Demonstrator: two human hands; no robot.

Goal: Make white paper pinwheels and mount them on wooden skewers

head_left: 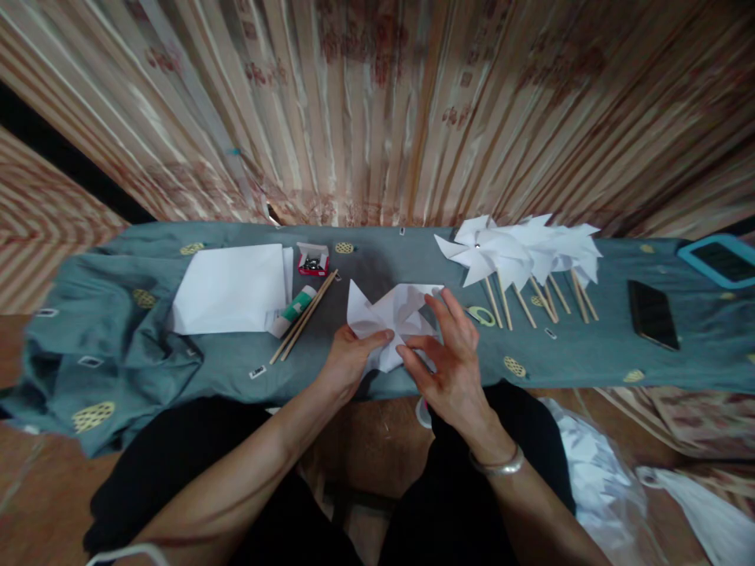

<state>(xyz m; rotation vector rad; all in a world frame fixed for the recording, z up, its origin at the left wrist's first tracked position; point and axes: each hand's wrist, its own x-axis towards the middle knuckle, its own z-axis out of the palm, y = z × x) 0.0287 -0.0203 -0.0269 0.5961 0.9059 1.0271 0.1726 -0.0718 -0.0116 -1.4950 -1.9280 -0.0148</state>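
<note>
A white paper pinwheel (398,310) with folded blades is held low over the near edge of the cloth-covered table. My left hand (349,355) is closed on its left side, the thumb pressing near the centre and the other fingers hidden beneath. On the right side, my right hand (453,363) has its thumb and index finger closed together on the paper beside the centre. Its other fingers are raised over the upper right blade. No stick shows on this pinwheel. Nearest to my left hand lie several wooden sticks (307,316) and a green-and-white glue stick (295,311).
Stacked white paper (230,289) lies left, by a small red box of metal pins (313,259). Several finished pinwheels on sticks (522,253) lie back right, near light-green-handled scissors (482,316). A phone (653,314) and blue-framed device (723,259) are farther right. A plastic bag (602,472) sits below.
</note>
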